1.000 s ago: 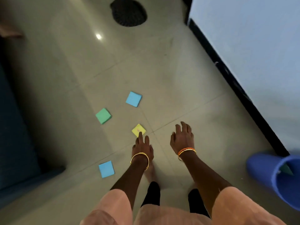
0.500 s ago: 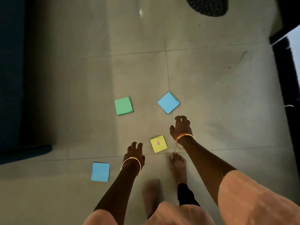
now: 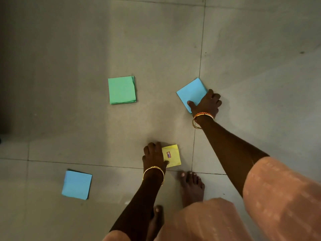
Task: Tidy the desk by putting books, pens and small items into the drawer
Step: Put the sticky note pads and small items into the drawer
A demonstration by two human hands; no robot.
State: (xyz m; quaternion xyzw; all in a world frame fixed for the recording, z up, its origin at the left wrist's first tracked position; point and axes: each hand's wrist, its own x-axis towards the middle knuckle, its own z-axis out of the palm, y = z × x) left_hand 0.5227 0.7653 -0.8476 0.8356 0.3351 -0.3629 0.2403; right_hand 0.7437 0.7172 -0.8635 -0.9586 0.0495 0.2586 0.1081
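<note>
Several coloured sticky-note pads lie on the tiled floor. My right hand (image 3: 207,104) grips the lower right corner of a blue pad (image 3: 192,93), thumb along its lower edge and fingers curled at its right side. My left hand (image 3: 153,156) grips the left edge of a small yellow pad (image 3: 172,156) with a red-bordered label, fingers curled over it. A green pad (image 3: 122,89) lies apart at upper left. A second blue pad (image 3: 77,185) lies at lower left, away from both hands.
My bare feet (image 3: 192,187) stand on the grey floor tiles (image 3: 86,49) just below the yellow pad. A dark piece of furniture (image 3: 1,84) edges the far left. No desk or drawer is in view.
I have bent closer to the floor. My right hand reached up onto the blue pad and my left hand moved right onto the yellow pad; both now hold pads.
</note>
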